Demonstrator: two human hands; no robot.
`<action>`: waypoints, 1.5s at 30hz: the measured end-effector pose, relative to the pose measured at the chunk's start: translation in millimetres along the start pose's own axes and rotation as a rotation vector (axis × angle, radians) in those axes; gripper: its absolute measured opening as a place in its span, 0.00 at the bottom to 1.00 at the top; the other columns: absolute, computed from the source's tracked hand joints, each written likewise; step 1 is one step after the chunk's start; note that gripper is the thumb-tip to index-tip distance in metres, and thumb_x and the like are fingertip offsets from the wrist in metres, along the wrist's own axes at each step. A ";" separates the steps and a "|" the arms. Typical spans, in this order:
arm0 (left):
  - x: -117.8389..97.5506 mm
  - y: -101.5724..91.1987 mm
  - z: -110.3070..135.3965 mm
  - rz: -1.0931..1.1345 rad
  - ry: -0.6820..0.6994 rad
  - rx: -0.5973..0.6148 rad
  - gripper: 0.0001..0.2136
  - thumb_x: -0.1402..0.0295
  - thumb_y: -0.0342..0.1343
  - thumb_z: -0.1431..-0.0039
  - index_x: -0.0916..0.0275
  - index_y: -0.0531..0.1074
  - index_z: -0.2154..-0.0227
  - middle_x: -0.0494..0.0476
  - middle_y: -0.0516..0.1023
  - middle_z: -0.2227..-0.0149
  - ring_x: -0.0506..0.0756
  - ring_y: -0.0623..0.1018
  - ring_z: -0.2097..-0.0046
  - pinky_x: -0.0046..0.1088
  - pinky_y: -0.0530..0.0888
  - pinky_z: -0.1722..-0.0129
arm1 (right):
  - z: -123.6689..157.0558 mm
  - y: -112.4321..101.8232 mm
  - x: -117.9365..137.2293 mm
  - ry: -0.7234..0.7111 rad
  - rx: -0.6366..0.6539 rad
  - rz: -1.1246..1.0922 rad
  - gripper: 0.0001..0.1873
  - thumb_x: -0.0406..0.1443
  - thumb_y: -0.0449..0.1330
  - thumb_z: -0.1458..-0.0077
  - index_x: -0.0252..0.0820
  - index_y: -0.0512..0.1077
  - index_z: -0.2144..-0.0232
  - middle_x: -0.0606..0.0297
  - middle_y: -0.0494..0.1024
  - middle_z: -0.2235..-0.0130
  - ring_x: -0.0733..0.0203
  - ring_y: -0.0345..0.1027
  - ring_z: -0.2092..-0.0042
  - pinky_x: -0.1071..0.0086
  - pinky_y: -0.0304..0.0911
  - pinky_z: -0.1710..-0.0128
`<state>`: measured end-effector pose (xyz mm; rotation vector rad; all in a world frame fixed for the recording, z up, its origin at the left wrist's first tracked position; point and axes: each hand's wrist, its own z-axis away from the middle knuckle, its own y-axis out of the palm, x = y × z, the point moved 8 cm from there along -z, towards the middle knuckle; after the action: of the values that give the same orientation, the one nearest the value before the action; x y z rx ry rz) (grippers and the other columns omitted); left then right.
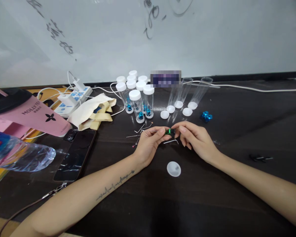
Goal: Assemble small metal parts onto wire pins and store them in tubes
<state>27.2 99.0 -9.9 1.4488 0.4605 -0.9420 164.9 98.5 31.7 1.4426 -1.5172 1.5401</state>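
Note:
My left hand [150, 144] pinches a small green-and-black piece [169, 131] between thumb and fingers; its exact kind is too small to make out. The curled fingers of my right hand [196, 140] close on the black right end of the same piece. Just below the fingertips lies an L-shaped hex key [171, 142]. More thin metal rods [139, 128] rest on the table behind my left hand, partly hidden by it. A round whitish cap [174, 169] lies flat nearer to me, between the forearms.
Several clear tubes with white caps [135, 95] stand behind, blue parts inside. Right of them are open tubes [201, 92] and loose caps [164, 114]. Blue parts [206, 116] and black pieces [260, 158] lie rightward. A phone [75, 158], bottle [24, 154] and pink cup [44, 113] occupy the left.

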 end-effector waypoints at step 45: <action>0.2 3.4 -0.7 0.007 -0.020 0.033 0.04 0.71 0.65 0.48 0.66 0.81 0.69 0.54 0.81 0.67 0.45 0.77 0.69 0.20 0.73 0.61 | 0.4 4.5 3.9 -0.077 0.029 0.203 0.11 0.43 0.58 0.38 0.41 0.71 0.66 0.70 0.70 0.75 0.70 0.61 0.77 0.73 0.57 0.76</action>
<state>30.1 99.2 -8.1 1.4686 0.4266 -0.9622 159.7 96.0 33.6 1.4147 -1.7393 1.6457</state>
